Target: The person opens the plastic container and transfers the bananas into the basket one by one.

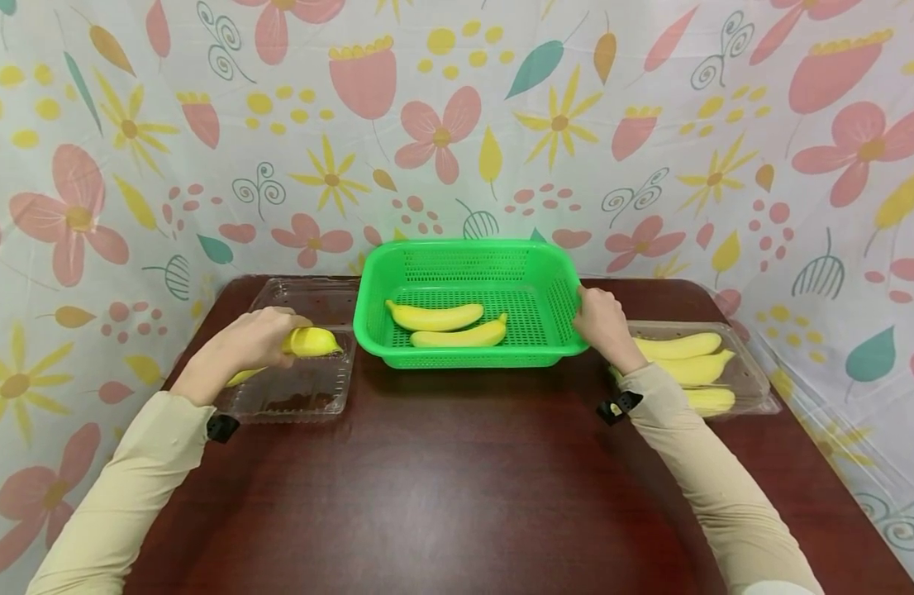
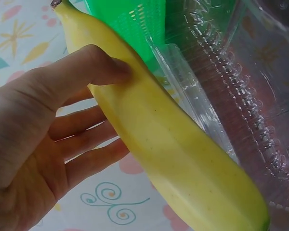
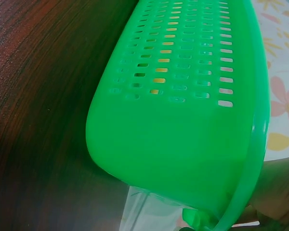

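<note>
My left hand (image 1: pixel 252 343) holds a yellow banana (image 1: pixel 313 341) over a clear plastic container (image 1: pixel 293 392) on the left. In the left wrist view the thumb lies across the banana (image 2: pixel 168 130), with the other fingers behind it. A green perforated basket (image 1: pixel 464 357) stands at the middle back, and two bananas lie inside, a rear banana (image 1: pixel 436 317) and a front banana (image 1: pixel 460 334). At the basket's right end my right hand (image 1: pixel 604 324) grips the rim. The right wrist view shows mostly the basket's outer side (image 3: pixel 168 134); the hand is largely hidden behind the rim there.
To the right, partly behind the right forearm, a second clear plastic container (image 1: pixel 754 388) holds several bananas (image 1: pixel 691 366). Everything stands on a dark reddish-brown table (image 1: pixel 457 487). A flower-patterned curtain (image 1: pixel 442 198) hangs close behind the table and along both sides.
</note>
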`<act>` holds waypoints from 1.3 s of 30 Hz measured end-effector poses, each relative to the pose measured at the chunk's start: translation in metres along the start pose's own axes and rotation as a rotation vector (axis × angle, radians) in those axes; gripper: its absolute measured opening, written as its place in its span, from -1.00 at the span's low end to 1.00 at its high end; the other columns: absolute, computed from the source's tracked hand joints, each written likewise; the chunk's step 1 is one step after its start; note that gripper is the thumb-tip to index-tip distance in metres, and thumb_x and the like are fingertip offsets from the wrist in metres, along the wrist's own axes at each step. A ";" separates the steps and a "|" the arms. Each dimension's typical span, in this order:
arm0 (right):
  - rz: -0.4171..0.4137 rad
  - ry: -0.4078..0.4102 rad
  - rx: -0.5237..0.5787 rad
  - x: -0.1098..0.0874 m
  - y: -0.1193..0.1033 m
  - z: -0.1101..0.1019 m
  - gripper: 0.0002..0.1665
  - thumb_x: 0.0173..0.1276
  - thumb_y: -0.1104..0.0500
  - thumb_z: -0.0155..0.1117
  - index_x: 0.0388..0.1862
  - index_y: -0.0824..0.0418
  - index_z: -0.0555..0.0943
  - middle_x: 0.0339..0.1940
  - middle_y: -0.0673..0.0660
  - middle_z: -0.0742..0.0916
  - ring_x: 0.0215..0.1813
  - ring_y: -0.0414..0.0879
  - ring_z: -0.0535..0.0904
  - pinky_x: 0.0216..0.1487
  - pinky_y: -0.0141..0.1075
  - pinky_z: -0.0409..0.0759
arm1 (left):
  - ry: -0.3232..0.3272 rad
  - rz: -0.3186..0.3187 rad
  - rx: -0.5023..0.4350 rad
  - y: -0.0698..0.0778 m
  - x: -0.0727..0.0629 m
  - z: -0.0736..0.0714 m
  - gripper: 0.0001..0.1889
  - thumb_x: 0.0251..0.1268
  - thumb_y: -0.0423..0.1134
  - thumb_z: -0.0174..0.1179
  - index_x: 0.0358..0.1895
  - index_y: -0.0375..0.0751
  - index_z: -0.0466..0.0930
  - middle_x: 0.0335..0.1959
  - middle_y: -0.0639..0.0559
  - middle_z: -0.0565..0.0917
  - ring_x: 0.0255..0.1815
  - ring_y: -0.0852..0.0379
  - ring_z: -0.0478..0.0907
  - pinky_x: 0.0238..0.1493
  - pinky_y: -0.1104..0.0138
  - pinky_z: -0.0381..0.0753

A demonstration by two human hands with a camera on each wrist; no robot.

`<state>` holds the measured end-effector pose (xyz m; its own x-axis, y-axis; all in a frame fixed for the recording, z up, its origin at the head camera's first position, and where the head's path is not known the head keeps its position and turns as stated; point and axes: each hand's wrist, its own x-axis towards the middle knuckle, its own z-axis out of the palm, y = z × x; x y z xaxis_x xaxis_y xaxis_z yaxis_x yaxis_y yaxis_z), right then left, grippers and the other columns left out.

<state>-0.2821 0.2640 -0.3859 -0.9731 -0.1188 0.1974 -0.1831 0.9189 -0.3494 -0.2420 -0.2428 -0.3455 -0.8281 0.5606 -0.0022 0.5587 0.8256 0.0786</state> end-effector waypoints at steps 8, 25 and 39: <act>0.016 -0.013 -0.007 -0.001 0.000 0.001 -0.37 0.20 0.50 -0.16 0.31 0.55 0.36 -0.72 0.24 0.43 -0.67 -0.20 -0.07 -0.65 -0.33 -0.03 | 0.033 -0.001 -0.004 0.007 0.001 -0.002 -0.49 -0.13 -0.35 0.43 0.03 -0.29 0.61 -0.20 -0.14 0.65 -0.30 0.00 0.55 -0.34 0.12 0.56; 0.016 0.016 -0.027 0.000 0.001 0.003 -0.38 0.17 0.49 -0.14 0.27 0.54 0.41 -0.45 0.46 0.59 -0.67 -0.11 0.10 -0.66 -0.29 0.06 | 0.085 0.013 0.012 0.028 0.010 -0.017 -0.47 -0.10 -0.33 0.38 0.09 -0.27 0.59 -0.09 -0.17 0.64 -0.25 -0.05 0.56 -0.37 0.12 0.55; -0.003 0.057 -0.054 0.000 -0.002 0.003 -0.54 0.14 0.48 -0.12 0.01 0.53 0.55 -0.44 0.47 0.60 -0.58 0.14 0.43 -0.60 -0.13 0.30 | 0.095 0.067 0.035 0.037 0.024 -0.024 -0.49 -0.11 -0.33 0.37 0.06 -0.26 0.60 -0.15 -0.14 0.64 -0.34 0.01 0.52 -0.35 0.12 0.55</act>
<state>-0.2823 0.2613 -0.3879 -0.9629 -0.1014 0.2502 -0.1766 0.9376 -0.2996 -0.2420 -0.2004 -0.3190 -0.7882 0.6078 0.0961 0.6133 0.7888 0.0407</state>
